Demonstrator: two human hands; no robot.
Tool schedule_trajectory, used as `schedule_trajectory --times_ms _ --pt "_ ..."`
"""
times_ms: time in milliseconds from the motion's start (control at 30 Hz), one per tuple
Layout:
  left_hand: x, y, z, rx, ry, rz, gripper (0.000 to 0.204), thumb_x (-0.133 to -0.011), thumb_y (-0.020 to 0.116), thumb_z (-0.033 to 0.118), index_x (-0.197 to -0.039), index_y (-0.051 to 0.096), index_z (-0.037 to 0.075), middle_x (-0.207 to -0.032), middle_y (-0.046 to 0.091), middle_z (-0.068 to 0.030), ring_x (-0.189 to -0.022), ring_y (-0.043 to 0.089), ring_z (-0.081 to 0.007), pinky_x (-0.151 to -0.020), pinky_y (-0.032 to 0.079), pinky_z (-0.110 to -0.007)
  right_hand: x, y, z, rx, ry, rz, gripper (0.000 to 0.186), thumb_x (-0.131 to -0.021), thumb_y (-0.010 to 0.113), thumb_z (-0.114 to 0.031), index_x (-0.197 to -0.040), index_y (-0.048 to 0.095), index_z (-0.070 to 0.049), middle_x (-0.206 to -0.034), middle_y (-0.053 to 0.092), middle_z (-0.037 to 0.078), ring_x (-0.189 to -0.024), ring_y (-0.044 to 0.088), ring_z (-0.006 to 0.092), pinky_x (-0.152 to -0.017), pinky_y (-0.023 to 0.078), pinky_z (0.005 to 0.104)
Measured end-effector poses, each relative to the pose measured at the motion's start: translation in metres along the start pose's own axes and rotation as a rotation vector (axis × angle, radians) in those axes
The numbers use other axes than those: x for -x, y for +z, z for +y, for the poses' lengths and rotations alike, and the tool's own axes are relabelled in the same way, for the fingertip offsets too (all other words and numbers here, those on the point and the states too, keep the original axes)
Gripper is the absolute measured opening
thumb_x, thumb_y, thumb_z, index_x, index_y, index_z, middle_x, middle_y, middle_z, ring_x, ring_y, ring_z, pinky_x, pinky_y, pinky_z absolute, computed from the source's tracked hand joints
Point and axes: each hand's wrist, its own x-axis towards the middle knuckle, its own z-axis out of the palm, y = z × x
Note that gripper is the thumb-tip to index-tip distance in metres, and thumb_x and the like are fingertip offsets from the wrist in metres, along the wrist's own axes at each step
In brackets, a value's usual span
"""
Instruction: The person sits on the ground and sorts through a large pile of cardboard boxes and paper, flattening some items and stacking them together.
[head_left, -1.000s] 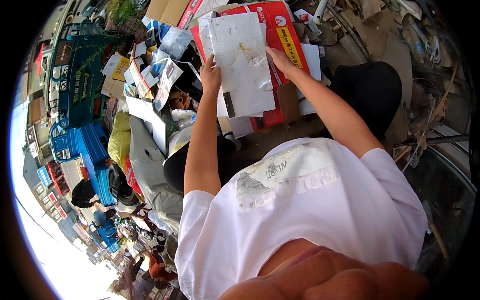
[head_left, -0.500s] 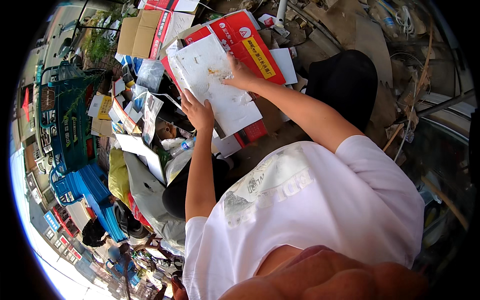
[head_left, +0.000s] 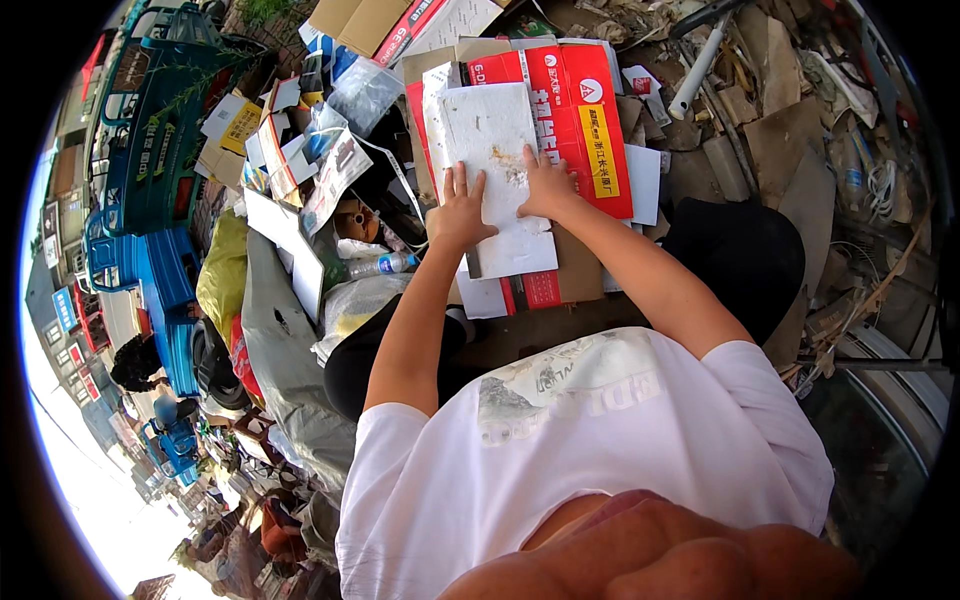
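The white sheet (head_left: 508,235) lies with its long axis nearly 12-to-6 o'clock; left hand (head_left: 461,213), at 8, and right hand (head_left: 547,185), at 3, rest spread, unclenched.

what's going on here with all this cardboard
A person in a white shirt has both bare hands on a stained white sheet. The left hand rests at its left edge, the right hand at its right edge, fingers spread. The sheet lies over red cardboard. A clear plastic bottle lies beyond the left forearm.
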Motion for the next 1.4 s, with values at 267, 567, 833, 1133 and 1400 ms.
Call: schedule_trajectory --times_ms 267,567,833,1133,1400 --pt "-0.025 0.005 -0.013 0.069 0.055 -0.031 0.117 -0.062 0.088 0.04 -0.154 0.023 0.013 -0.158 0.007 -0.0318 -0.146 0.011 -0.0489 -0.11 0.04 -0.049 -0.02 -0.024 0.004 0.2 -0.095 -0.042 0.117 -0.064 0.084 -0.048 -0.155 0.019 -0.013 -0.138 0.05 0.018 -0.117 0.054 0.041 -0.097 0.049 0.0496" --pt "-0.025 0.001 -0.006 -0.243 0.058 -0.069 0.112 -0.07 0.081 0.05 -0.151 0.024 -0.001 -0.152 0.017 -0.0401 -0.139 0.026 -0.0552 -0.106 0.043 -0.046 -0.192 -0.113 0.03 -0.808 -0.208 0.374 0.046 -0.087 0.069 -0.035 -0.114 0.065 0.002 -0.112 0.07 0.016 -0.1 0.067 0.0245 -0.085 0.052 0.0341" --pt "-0.029 0.011 -0.004 -0.253 0.072 -0.042 0.098 -0.079 0.072 0.043 -0.15 0.025 -0.005 -0.151 0.017 -0.0421 -0.14 0.02 -0.0581 -0.113 0.032 -0.048 -0.378 -0.166 0.048 -1.397 0.066 0.122 0.081 -0.086 0.073 -0.034 -0.143 0.032 0.008 -0.134 0.045 0.029 -0.113 0.057 0.0331 -0.093 0.054 0.0376" --pt "-0.035 0.015 -0.01 -0.171 0.144 -0.001 0.092 -0.079 0.071 0.039 -0.149 0.03 -0.005 -0.148 0.019 -0.0449 -0.139 0.021 -0.0596 -0.112 0.033 -0.049 -0.465 -0.162 0.033 -1.668 0.116 0.108 0.067 -0.088 0.065 -0.047 -0.134 0.04 -0.005 -0.134 0.047 0.014 -0.125 0.04 0.0297 -0.105 0.027 0.0471" --pt "-0.042 0.011 -0.009 -0.202 0.177 0.02 0.086 -0.082 0.066 0.033 -0.149 0.029 -0.006 -0.149 0.018 -0.0446 -0.138 0.023 -0.0601 -0.113 0.032 -0.05 -0.449 -0.253 -0.008 -1.47 0.005 0.48 0.048 -0.092 0.06 -0.047 -0.116 0.06 -0.005 -0.108 0.063 0.012 -0.082 0.06 0.0258 -0.065 0.049 0.037"
